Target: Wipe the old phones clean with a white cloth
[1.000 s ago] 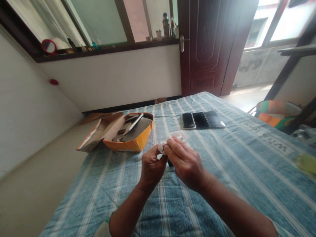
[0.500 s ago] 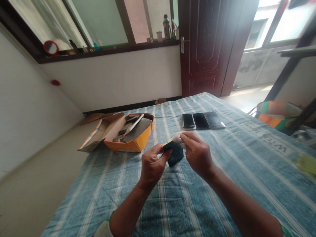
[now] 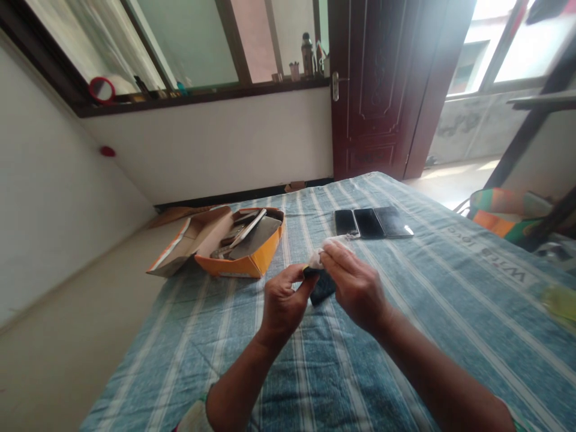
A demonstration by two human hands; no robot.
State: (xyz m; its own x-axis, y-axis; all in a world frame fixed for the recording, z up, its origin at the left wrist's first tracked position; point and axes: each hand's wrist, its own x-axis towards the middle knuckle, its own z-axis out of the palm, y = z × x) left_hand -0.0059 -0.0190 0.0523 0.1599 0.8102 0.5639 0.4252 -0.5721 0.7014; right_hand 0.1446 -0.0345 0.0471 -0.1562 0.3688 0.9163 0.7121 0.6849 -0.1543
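My left hand (image 3: pixel 287 303) pinches a dark phone (image 3: pixel 323 289) by its near left edge, thumb on one side and fingers on the other. The phone is held tilted above the bed. Bunched in the fingers of my right hand (image 3: pixel 353 282) is a white tissue (image 3: pixel 316 259), pressed against the phone's upper edge. My right fingers cover part of the phone. Beyond my hands, three phones lie side by side: one with a pale rim (image 3: pixel 345 222), a black one (image 3: pixel 369 223) and a greyish one (image 3: pixel 394 221).
An orange cardboard box (image 3: pixel 261 255) stands left of my hands, its lid flap folded open, holding several phones or similar flat devices. Blue striped cloth (image 3: pixel 189 366) covers the bed. A door (image 3: pixel 373 90) and a windowsill (image 3: pixel 202 96) with bottles and a red mirror (image 3: pixel 101 90) are behind.
My right hand has moved a little left with the tissue, onto the phone's upper edge, and now covers more of it. The view has shifted slightly.
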